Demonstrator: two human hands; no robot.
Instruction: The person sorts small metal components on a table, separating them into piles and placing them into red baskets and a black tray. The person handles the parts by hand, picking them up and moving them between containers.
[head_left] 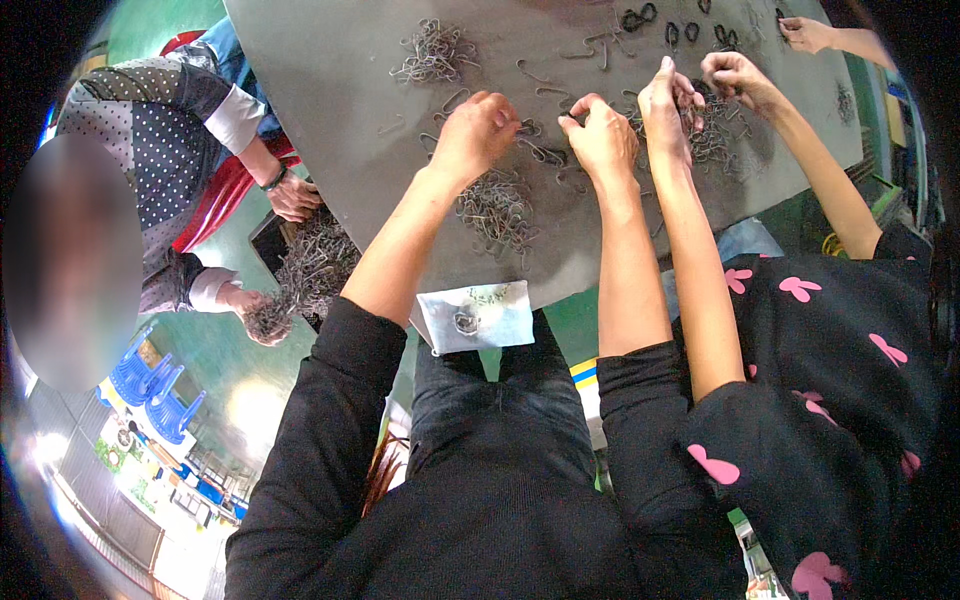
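Observation:
Over the grey table, my left hand (474, 136) is closed in a pinch, with dark bent wire by its fingertips; the piece itself is too small to make out. Just to the right, my right hand (604, 140) is also closed, thumb and forefinger together, and what they hold is hidden. Between the hands lie several dark wire hooks (545, 153). Below my left hand is a loose pile of grey wire hooks (497, 215). Farther off, another pile of hooks (436, 50) sits at the upper left.
Close on my right, a co-worker's hands (668, 105) work over another hook pile (712, 140). At left, a person's hands (290, 197) touch a heaped tray of hooks (318, 262). Black loops (672, 35) lie at the far side. A pale cloth (474, 316) hangs at the near edge.

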